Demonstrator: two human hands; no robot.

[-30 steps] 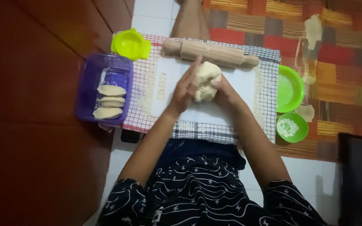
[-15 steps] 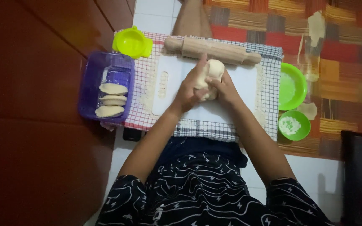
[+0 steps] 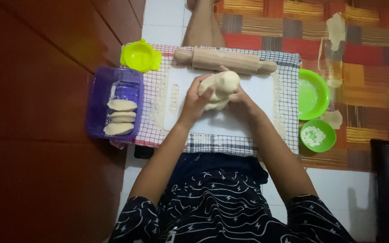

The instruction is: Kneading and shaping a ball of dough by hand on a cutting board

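Our left hand [image 3: 195,100] and right hand [image 3: 244,100] are closed around the dough lump [image 3: 220,88], lifted over the white board [image 3: 230,121], near the rolling pin [image 3: 225,61]. Squeezing unevenly could tear it, we judge, or drop it onto the checked cloth [image 3: 289,99].

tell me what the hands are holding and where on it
Both hold one lump of pale dough over the white board: left hand on its left side, right hand on its lower right.

Dark navy short-sleeved top, white squiggle-and-bolt print; forearms bare, hands [image 3: 217,96] bare, no jewellery visible.
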